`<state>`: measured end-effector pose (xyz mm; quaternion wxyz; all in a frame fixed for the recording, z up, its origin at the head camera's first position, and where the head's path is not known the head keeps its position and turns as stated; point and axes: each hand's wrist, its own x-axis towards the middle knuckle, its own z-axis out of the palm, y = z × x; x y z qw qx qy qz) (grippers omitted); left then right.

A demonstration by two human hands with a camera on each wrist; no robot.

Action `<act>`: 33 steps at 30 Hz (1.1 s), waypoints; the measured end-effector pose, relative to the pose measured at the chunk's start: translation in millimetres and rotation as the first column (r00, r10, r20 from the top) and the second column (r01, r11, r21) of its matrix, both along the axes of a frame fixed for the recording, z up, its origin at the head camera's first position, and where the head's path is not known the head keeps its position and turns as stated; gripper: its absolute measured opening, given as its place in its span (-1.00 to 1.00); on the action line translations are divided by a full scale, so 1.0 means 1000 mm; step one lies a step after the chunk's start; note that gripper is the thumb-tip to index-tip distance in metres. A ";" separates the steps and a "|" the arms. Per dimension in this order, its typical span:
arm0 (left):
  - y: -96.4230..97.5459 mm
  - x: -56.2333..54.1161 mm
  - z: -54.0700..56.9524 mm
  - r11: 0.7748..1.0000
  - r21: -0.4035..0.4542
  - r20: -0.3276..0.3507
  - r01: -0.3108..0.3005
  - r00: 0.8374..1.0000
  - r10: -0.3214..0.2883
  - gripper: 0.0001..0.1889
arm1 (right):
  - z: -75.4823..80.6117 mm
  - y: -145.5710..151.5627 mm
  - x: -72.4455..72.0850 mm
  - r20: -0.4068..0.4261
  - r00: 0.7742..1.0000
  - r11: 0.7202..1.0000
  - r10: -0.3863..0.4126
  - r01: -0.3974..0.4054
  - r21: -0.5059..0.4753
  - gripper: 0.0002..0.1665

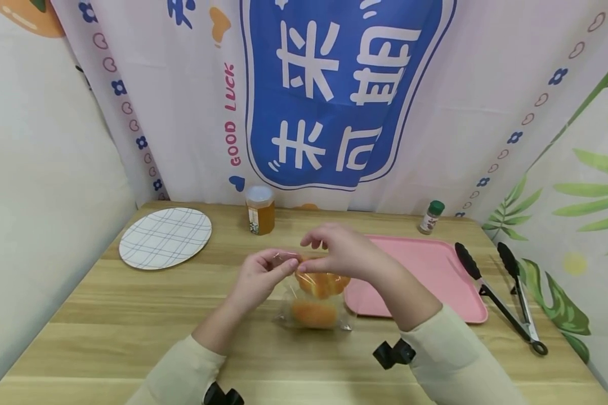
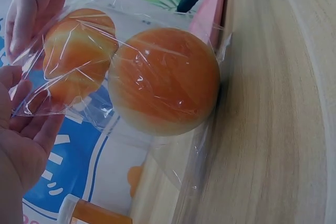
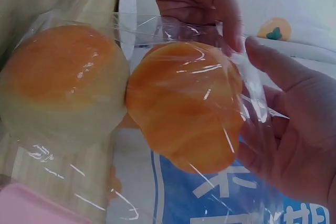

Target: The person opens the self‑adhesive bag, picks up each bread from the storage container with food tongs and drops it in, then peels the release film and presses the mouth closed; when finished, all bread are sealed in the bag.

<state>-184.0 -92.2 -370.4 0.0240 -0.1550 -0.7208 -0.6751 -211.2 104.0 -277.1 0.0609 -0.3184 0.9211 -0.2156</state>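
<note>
A clear plastic bag point(image 1: 304, 299) stands upright on the table with two breads inside. At its bottom sits a round golden-brown bun point(image 1: 314, 314); above that is a lobed, ridged bread point(image 1: 324, 284), also large in the right wrist view. My left hand point(image 1: 259, 278) pinches the bag's top edge between thumb and fingers. Close against it, my right hand point(image 1: 345, 254) holds the same edge near the thumb, its other fingers curled above. In the right wrist view, the right hand's fingers point(image 3: 270, 145) show partly through the film.
A pink tray point(image 1: 466, 292) lies right of the bag, with black-tipped tongs point(image 1: 504, 298) spread open beside it. Toward the back are a honey-coloured jar point(image 1: 261, 212), a green-capped shaker point(image 1: 430, 218) and a checked oval plate point(image 1: 165, 239). A printed cloth hangs behind the wooden table.
</note>
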 end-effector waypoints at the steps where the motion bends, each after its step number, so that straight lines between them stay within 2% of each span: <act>1: 0.000 0.000 -0.001 1.000 -0.003 -0.009 0.001 1.000 -0.001 -0.76 | -0.001 -0.002 -0.001 0.002 1.000 1.000 0.000 0.000 0.011 -0.55; 4: -0.001 0.000 -0.002 1.000 -0.002 -0.011 0.007 1.000 -0.007 -0.76 | -0.003 0.002 -0.005 0.051 0.999 1.000 -0.016 0.016 0.005 -0.66; 7: -0.001 0.001 -0.004 1.000 0.012 0.002 0.002 1.000 -0.002 -0.77 | -0.004 0.017 -0.006 0.141 0.989 0.998 -0.048 0.053 -0.029 -0.69; 11: -0.002 0.000 -0.004 1.000 0.029 0.024 -0.006 1.000 0.005 -0.76 | -0.009 0.042 -0.006 0.209 0.975 0.993 -0.072 0.091 -0.080 -0.70; 17: -0.006 -0.002 -0.007 0.998 0.058 0.037 0.003 0.999 -0.005 -0.74 | -0.019 0.071 -0.005 0.242 0.963 0.981 -0.117 0.149 -0.121 -0.75; 19: -0.006 -0.002 -0.007 0.999 0.050 0.045 -0.006 0.999 0.004 -0.73 | -0.022 0.078 -0.004 0.244 0.960 0.976 -0.138 0.174 -0.130 -0.79; 23: -0.008 -0.003 -0.006 0.999 0.032 0.069 -0.034 0.997 0.031 -0.73 | -0.032 0.087 -0.004 0.256 0.956 0.957 -0.144 0.200 -0.210 -0.85; 27: -0.009 -0.002 -0.005 0.997 0.056 0.102 -0.046 0.994 0.041 -0.73 | -0.046 0.086 -0.004 0.315 0.944 0.907 -0.099 0.216 -0.363 -0.81; 33: -0.016 -0.007 0.000 0.992 0.095 0.115 -0.082 0.991 0.071 -0.72 | -0.063 0.066 -0.006 0.454 0.891 0.773 -0.001 0.289 -0.565 -0.63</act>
